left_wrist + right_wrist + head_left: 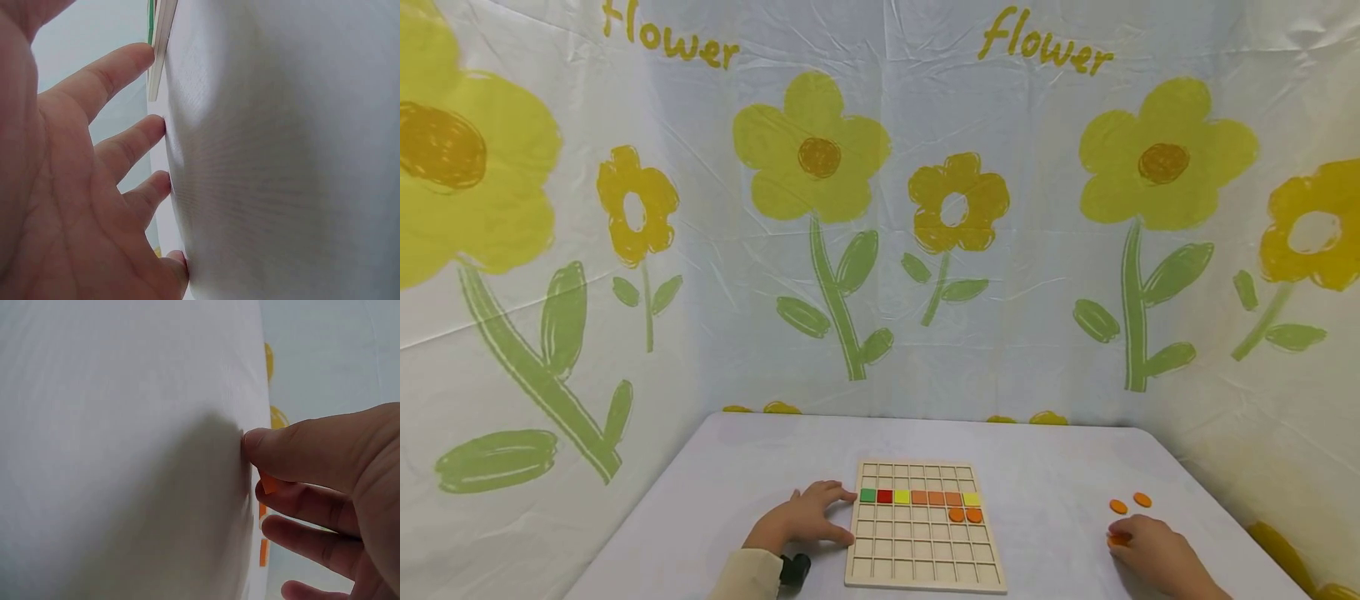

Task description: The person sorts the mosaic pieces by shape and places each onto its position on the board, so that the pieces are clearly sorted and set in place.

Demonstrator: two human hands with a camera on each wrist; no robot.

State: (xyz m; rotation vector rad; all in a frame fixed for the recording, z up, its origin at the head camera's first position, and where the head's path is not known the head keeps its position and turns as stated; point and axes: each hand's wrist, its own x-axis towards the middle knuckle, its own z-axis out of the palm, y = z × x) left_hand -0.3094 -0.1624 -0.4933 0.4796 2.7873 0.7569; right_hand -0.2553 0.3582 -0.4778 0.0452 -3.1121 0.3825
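Observation:
A light wooden grid board [910, 550] lies on the white table, with a row of coloured squares across it: green, red, yellow, several orange, and yellow at the right end. Two orange discs [965, 515] sit just below that row at its right. My left hand [808, 515] spreads its fingers at the board's left edge, index fingertip against the side in the left wrist view. At the right of the table, my right hand [1161, 554] pinches an orange disc [267, 482] between thumb and index finger; the disc stands tilted close over the cloth.
Two more orange discs [1130, 503] lie just beyond my right hand. A black object [794, 570] shows at my left wrist. White cloth walls [1037, 333] printed with yellow flowers enclose the table [760, 450] at the back and both sides.

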